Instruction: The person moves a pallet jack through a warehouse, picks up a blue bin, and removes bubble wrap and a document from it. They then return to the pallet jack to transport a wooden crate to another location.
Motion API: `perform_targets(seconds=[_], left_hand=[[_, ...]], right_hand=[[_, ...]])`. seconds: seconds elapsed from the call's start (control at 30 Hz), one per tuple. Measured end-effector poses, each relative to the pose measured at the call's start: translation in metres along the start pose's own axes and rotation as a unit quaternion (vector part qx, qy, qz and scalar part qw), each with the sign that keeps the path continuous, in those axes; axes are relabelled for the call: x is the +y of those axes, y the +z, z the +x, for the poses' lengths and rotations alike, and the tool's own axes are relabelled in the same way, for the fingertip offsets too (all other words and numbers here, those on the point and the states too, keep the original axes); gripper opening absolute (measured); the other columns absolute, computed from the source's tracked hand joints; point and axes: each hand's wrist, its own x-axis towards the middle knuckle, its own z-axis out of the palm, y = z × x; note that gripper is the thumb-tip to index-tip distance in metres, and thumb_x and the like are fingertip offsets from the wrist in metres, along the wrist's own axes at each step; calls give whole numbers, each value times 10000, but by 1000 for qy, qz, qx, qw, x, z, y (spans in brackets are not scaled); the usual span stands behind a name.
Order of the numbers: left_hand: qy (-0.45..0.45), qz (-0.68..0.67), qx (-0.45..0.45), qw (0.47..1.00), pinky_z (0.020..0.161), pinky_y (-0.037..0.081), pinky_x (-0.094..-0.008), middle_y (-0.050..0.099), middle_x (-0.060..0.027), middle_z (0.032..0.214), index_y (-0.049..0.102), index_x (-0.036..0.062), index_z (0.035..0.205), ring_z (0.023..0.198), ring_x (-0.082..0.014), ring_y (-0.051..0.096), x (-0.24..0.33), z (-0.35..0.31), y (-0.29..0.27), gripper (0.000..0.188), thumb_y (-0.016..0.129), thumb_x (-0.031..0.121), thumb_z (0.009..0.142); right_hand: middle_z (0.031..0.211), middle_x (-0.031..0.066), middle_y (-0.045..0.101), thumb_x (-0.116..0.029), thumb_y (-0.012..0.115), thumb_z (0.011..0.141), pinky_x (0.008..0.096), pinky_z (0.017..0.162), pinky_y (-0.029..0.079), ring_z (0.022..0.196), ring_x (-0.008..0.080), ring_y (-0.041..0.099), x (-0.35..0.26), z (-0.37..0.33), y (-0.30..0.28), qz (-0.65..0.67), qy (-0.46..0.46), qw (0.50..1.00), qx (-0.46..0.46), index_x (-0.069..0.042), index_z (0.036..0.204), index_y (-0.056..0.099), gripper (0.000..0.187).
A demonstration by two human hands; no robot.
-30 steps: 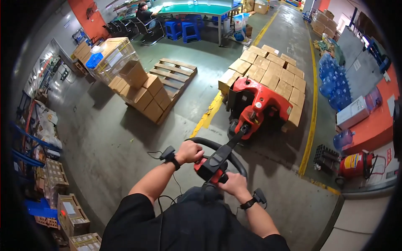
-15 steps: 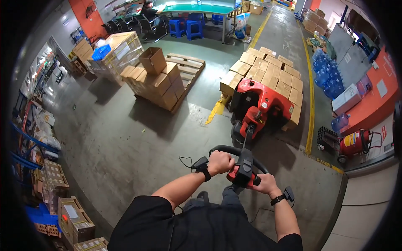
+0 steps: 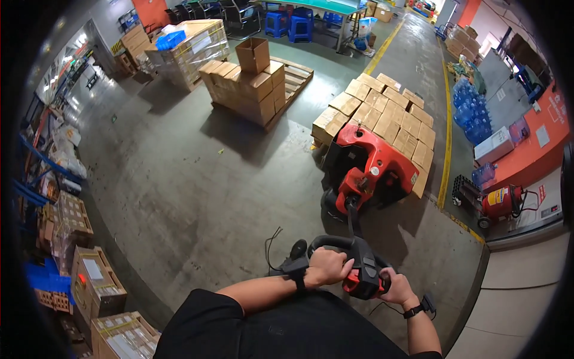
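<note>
My left hand (image 3: pixel 328 267) is wrapped round the left side of the black loop handle (image 3: pixel 366 272) of a red electric pallet truck (image 3: pixel 375 157). On the handle's right side my right hand (image 3: pixel 399 287) is closed too. Each wrist wears a black strap with a small dark device and a cable. Ahead of me stands the truck's red body, joined to the handle by a dark tiller arm. Against its far side is a low stack of brown cardboard cartons (image 3: pixel 388 118), several rows wide. Any forks are hidden by the cartons.
Left of the truck, a wooden pallet (image 3: pixel 299 76) bears stacked cartons (image 3: pixel 251 90), one box open on top. Crates (image 3: pixel 98 281) and shelving line the left side. Water bottles (image 3: pixel 469 110) and a red wheeled extinguisher (image 3: pixel 502 203) stand right of a yellow floor line (image 3: pixel 445 155).
The handle and both hands have shifted right and nearer to me. The truck and its cartons sit slightly lower in view, and the pallet of cartons at left appears farther right and higher.
</note>
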Motion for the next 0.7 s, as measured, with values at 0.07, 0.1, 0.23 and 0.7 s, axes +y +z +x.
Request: perform_targets(seconds=[0.07, 0.1, 0.23, 0.7], left_hand=[[23, 0, 60, 998, 610, 505, -450, 657, -132, 605, 713, 100, 699, 580, -338, 659, 5, -37, -5, 410, 579, 412, 928], [35, 11, 88, 995, 564, 497, -439, 646, -123, 584, 703, 105, 679, 555, -334, 653, 5, -56, -6, 397, 604, 413, 909], [12, -7, 39, 999, 563, 502, -464, 636, -117, 567, 681, 100, 651, 550, -338, 652, 12, -134, -20, 399, 609, 402, 902], [92, 13, 12, 996, 586, 480, -452, 609, -135, 563, 634, 92, 606, 557, -353, 622, -59, -323, -1, 339, 619, 313, 863]], right_hand=[[845, 149, 703, -266, 882, 596, 437, 726, 554, 817, 391, 693, -31, -27, 9, 8, 34, 999, -31, -148, 1327, 527, 820], [840, 152, 701, -261, 878, 593, 436, 724, 552, 813, 392, 693, -46, -40, 16, -9, 20, 999, -31, -162, 1387, 493, 888], [844, 171, 705, -263, 847, 577, 455, 727, 555, 816, 397, 691, -63, -96, 67, -48, -21, 997, -49, -179, 1460, 479, 960], [806, 238, 673, -287, 819, 662, 488, 711, 522, 781, 422, 671, -152, -209, 246, -33, 27, 998, -36, -86, 1579, 280, 1082]])
